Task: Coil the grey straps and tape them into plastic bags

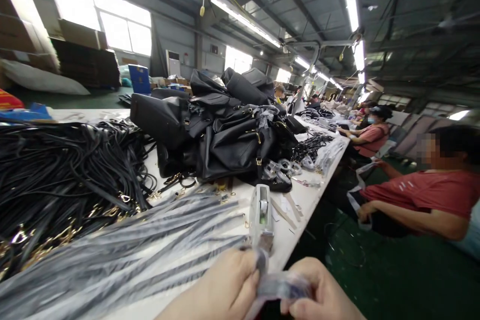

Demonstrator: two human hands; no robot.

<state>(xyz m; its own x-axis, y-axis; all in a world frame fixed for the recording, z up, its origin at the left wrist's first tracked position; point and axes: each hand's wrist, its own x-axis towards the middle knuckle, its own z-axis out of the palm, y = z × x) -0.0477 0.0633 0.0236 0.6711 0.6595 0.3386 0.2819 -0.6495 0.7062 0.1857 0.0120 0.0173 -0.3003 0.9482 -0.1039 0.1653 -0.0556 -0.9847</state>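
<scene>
At the bottom of the head view, my left hand (221,285) and my right hand (324,292) are both closed on a dark strap wrapped in clear plastic film (277,284). The strap is bunched between them and partly blurred. Just beyond my left hand stands a pale tape dispenser (258,210) near the table's edge. Left of it, several plastic-sleeved straps (150,245) lie side by side across the white table (296,225).
Bare black straps with gold clasps (75,170) pile up at left. Black bags (225,130) are heaped behind the dispenser. Coiled wrapped straps (277,170) lie right of the bags. A co-worker in a red shirt (423,195) sits at right, holding a strap.
</scene>
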